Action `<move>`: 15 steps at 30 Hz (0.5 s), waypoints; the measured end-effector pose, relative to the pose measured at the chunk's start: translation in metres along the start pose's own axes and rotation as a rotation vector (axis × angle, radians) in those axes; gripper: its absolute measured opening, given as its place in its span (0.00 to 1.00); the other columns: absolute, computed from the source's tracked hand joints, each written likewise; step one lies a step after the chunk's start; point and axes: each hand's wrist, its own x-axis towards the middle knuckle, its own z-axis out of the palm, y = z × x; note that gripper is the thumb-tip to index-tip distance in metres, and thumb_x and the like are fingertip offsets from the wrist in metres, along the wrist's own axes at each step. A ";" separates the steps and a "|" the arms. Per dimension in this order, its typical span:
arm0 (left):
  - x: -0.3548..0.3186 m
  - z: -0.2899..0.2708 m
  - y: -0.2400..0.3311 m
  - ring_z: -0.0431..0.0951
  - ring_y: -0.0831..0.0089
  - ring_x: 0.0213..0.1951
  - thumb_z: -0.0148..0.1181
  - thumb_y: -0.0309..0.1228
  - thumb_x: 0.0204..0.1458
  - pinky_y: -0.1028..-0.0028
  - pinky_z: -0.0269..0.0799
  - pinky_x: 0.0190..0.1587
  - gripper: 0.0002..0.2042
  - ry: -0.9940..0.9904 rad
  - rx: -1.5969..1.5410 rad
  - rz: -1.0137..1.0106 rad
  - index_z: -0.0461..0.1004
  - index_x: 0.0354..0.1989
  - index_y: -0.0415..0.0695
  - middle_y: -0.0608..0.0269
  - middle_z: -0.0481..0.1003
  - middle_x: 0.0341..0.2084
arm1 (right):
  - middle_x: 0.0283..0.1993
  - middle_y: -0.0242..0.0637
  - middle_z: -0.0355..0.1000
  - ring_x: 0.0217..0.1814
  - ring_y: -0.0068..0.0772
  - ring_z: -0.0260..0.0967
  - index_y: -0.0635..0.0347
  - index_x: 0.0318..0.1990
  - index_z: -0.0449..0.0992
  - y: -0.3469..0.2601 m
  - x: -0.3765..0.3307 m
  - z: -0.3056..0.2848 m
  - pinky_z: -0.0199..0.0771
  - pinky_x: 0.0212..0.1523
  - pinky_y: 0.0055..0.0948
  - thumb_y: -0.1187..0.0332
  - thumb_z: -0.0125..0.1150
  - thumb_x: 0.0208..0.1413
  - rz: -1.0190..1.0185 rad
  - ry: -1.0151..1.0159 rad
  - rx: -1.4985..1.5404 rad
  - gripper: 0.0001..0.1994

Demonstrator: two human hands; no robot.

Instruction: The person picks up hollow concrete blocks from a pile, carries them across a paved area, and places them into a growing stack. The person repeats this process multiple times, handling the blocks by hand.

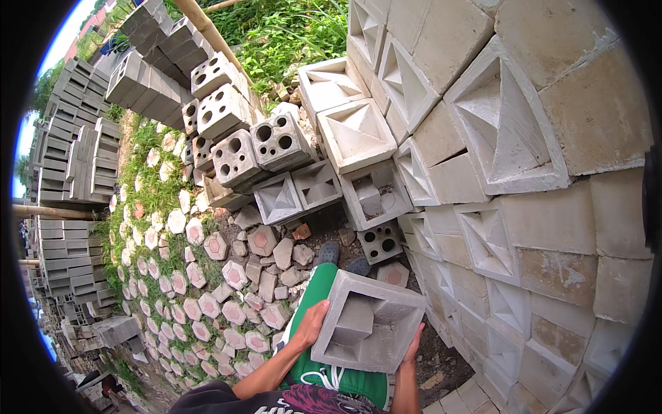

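Note:
A square grey concrete ventilation block [402, 312] with a recessed, angular opening is held in front of my body, above my green trousers. My left hand [312, 324] grips its left side, fingers wrapped on the edge. On the opposite side my right hand [412, 347] presses against the block's right edge, its fingers partly hidden behind it. The block is tilted, its patterned face turned up toward me. Beyond it, near my feet, a small block with round holes [381, 243] stands against the stack.
To the right rises a wall of stacked pale patterned blocks [507, 117]. Ahead are more ventilation blocks [358, 134] and several blocks with round holes [279, 141]. Hexagonal pavers [234, 274] and loose rubble [283, 253] cover the ground at left. Grey block stacks [65, 259] stand farther left.

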 end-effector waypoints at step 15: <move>0.129 -0.018 0.007 0.69 0.69 0.38 0.39 0.51 0.63 0.70 0.63 0.46 0.27 -0.055 0.103 -0.051 0.71 0.39 0.34 0.56 0.73 0.33 | 0.66 0.44 0.57 0.65 0.45 0.57 0.62 0.67 0.52 0.030 0.103 0.011 0.56 0.65 0.42 0.36 0.35 0.60 0.014 0.153 0.079 0.40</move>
